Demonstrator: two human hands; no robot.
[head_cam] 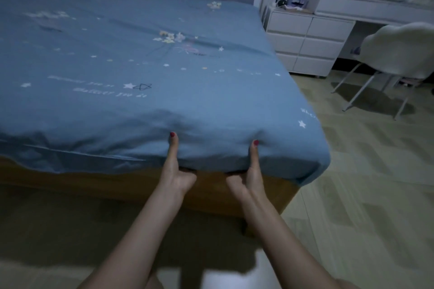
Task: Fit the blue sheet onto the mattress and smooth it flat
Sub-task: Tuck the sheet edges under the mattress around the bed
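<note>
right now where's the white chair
In the head view the white chair stands at the far right on the tiled floor, right of the bed and tucked by the white desk.

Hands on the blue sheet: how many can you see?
2. The left hand and right hand both grip the blue sheet at the bed's near edge, fingers hidden underneath.

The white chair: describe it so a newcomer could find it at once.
Start at the bed with the blue sheet and look right, past the white drawers. The white chair stands on the floor there, the only thing with thin splayed legs.
</note>
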